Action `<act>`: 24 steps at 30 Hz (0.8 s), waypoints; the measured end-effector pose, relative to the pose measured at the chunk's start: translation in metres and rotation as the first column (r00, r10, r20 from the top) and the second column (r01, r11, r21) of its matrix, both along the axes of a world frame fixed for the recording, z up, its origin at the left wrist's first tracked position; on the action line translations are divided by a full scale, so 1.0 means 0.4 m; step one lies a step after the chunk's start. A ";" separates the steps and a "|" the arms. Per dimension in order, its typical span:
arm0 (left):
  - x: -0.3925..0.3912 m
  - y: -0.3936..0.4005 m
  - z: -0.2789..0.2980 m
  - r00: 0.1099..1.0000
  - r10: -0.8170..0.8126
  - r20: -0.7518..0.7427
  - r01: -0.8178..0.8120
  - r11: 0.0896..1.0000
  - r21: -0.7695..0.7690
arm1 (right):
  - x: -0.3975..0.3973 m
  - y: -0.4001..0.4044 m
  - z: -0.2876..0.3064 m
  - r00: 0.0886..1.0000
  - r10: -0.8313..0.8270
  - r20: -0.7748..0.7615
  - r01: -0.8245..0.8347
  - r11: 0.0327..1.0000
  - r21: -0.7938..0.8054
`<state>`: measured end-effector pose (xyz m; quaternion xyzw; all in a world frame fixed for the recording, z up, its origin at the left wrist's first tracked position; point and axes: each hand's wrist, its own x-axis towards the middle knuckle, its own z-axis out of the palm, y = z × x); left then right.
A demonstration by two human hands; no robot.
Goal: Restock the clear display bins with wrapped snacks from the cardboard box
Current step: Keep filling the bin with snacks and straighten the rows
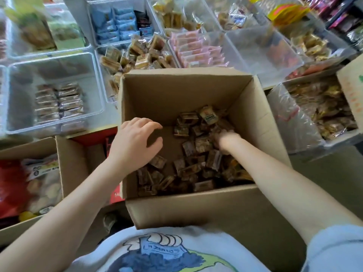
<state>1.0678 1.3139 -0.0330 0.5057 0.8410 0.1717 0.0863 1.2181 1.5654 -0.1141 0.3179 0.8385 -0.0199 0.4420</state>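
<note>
The wrapped snacks (pixel 196 152), small brown and gold packets, lie in a loose heap on the floor of the open cardboard box (pixel 176 89), banked toward its right and near sides, with a patch of bare cardboard showing at the left of the bottom; the box stands directly in front of the person, its far edge up against the row of clear display bins. The right hand (pixel 225 141) is plunged into the heap at the right of the box, its fingers buried among the packets and blurred, so whether they are closed round any cannot be told. The left hand (pixel 135 142) hangs over the box's left wall and the bare patch, fingers loosely curled and thumb apart, holding nothing and touching no packet.

Just beyond the box's far-left corner a clear bin (pixel 102 51) holds a jumble of tan, square wrapped snacks of similar look, some lying against the box's edge; to its right a bin (pixel 172 46) holds pink packets stood in neat rows; further right another bin (pixel 290 55) has only a few orange items at the bottom. At the left a large bin (pixel 94 79) holds two short rows of dark bars; behind it are bins of blue packets (pixel 115 24) and green-labelled bags (pixel 64 32). A second cardboard box (pixel 64 165) at the lower left holds red and white bags; at the right a clear plastic bag (pixel 306 114) of gold-wrapped pieces sits in another container.
</note>
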 end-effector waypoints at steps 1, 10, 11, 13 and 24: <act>0.002 0.004 0.000 1.000 -0.003 -0.012 0.003 1.000 -0.004 | -0.002 0.004 0.002 0.998 0.014 -0.053 -0.014 1.000 -0.002; 0.008 0.002 0.011 0.998 0.034 0.058 -0.035 0.999 0.019 | -0.056 -0.054 0.163 0.507 -0.700 -0.503 0.173 0.654 -0.736; 0.011 0.003 0.012 0.992 0.051 0.113 -0.058 0.997 0.060 | -0.058 -0.070 0.175 0.429 -0.802 -0.416 0.153 0.519 -0.841; 0.010 -0.002 0.015 0.960 0.085 0.265 -0.129 0.980 0.153 | -0.067 -0.098 0.199 0.347 -0.915 -0.207 0.067 0.244 -0.967; -0.086 -0.045 0.101 0.475 0.050 0.878 -0.601 0.748 0.283 | -0.195 -0.210 0.267 0.512 -0.746 -0.426 -0.220 0.365 -0.905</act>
